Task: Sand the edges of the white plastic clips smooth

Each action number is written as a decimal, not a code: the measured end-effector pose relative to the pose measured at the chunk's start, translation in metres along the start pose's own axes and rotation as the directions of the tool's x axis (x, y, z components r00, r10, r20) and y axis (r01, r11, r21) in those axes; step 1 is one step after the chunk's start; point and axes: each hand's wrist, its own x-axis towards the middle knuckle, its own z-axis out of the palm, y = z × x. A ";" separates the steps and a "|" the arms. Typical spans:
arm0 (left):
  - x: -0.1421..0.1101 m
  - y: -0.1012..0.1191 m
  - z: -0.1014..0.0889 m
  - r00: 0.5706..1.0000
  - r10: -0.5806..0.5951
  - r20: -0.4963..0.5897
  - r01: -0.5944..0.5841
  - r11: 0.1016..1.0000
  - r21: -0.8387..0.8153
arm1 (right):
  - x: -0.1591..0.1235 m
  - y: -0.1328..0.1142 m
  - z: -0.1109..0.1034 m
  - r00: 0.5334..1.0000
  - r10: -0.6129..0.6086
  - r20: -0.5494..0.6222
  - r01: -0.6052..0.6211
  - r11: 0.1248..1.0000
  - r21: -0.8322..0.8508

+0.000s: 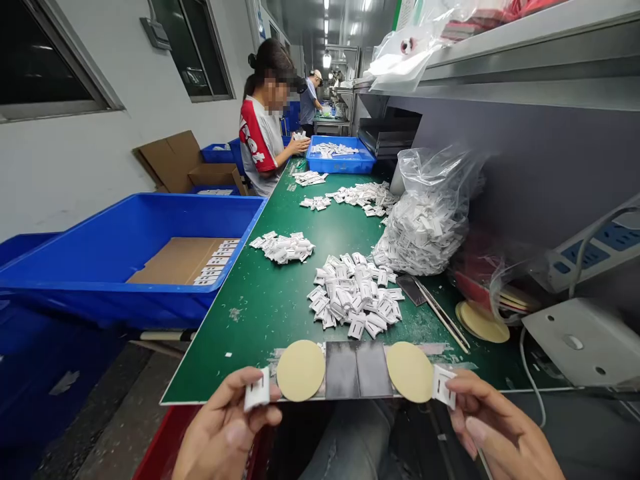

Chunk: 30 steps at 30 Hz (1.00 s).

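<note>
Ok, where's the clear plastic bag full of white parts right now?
Head view, right of centre: the clear plastic bag sits on the green tabletop, just behind and right of the big loose pile of white parts.

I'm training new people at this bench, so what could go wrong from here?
The left hand and right hand each pinch a white piece at the table's near edge; a slip might drop one to the floor.
The loose heap sits just beyond the round pads and could scatter if bumped.
The bulging clear bag might spill if knocked.
</note>
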 end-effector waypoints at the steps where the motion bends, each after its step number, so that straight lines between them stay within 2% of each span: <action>1: 0.003 -0.002 0.005 0.999 0.004 -0.043 -0.006 0.999 -0.053 | 0.003 -0.001 0.004 0.999 0.035 -0.026 -0.034 0.998 0.058; 2: 0.006 -0.003 0.008 0.996 0.018 -0.083 -0.022 0.999 -0.045 | 0.006 -0.003 0.007 0.996 0.059 -0.064 -0.053 0.994 0.095; 4: 0.013 -0.005 0.011 0.987 0.097 -0.125 -0.082 0.990 0.118 | 0.011 -0.006 0.013 0.991 0.080 -0.111 -0.065 0.990 0.127; 7: 0.022 -0.001 0.003 0.970 0.243 -0.032 -0.203 0.872 0.446 | 0.020 -0.012 0.015 0.997 0.074 -0.030 -0.072 0.995 0.072; 9: 0.030 0.008 -0.006 0.961 0.270 0.055 -0.248 0.757 0.604 | 0.025 -0.016 0.013 0.998 0.061 0.030 -0.059 0.997 -0.054; 11: 0.040 0.020 -0.011 0.961 0.165 0.223 -0.275 0.668 0.691 | 0.032 -0.018 0.012 0.992 0.052 0.111 -0.032 0.984 -0.176; 12: 0.046 0.025 -0.011 0.942 0.065 0.330 -0.293 0.640 0.710 | 0.036 -0.019 0.012 0.984 0.044 0.171 -0.003 0.972 -0.233; 14: 0.059 0.036 -0.004 0.855 -0.154 0.496 -0.327 0.582 0.745 | 0.045 -0.021 0.012 0.961 0.008 0.277 0.096 0.928 -0.361; 15: 0.066 0.040 0.002 0.820 -0.222 0.528 -0.347 0.542 0.766 | 0.050 -0.021 0.013 0.956 -0.022 0.294 0.152 0.892 -0.425; 18: 0.085 0.050 0.019 0.809 -0.253 0.530 -0.395 0.433 0.810 | 0.058 -0.024 0.015 0.965 -0.114 0.236 0.226 0.818 -0.530; 21: 0.098 0.058 0.029 0.767 -0.311 0.562 -0.417 0.424 0.804 | 0.061 -0.025 0.016 0.959 -0.053 0.278 0.188 0.855 -0.483; 24: 0.104 0.062 0.034 0.741 -0.372 0.560 -0.397 0.430 0.811 | 0.066 -0.024 0.015 0.975 -0.093 0.201 0.183 0.850 -0.494; 26: 0.104 0.062 0.036 0.715 -0.420 0.559 -0.373 0.447 0.813 | 0.070 -0.022 0.013 0.974 -0.095 0.205 0.187 0.848 -0.495; 27: 0.104 0.061 0.037 0.712 -0.429 0.556 -0.374 0.439 0.817 | 0.072 -0.022 0.012 0.967 -0.092 0.238 0.202 0.846 -0.493; 28: 0.104 0.061 0.037 0.729 -0.409 0.548 -0.386 0.416 0.824 | 0.073 -0.022 0.011 0.962 -0.108 0.252 0.224 0.838 -0.498; 30: 0.104 0.059 0.037 0.754 -0.363 0.547 -0.420 0.373 0.827 | 0.073 -0.024 0.011 0.963 -0.162 0.214 0.251 0.821 -0.513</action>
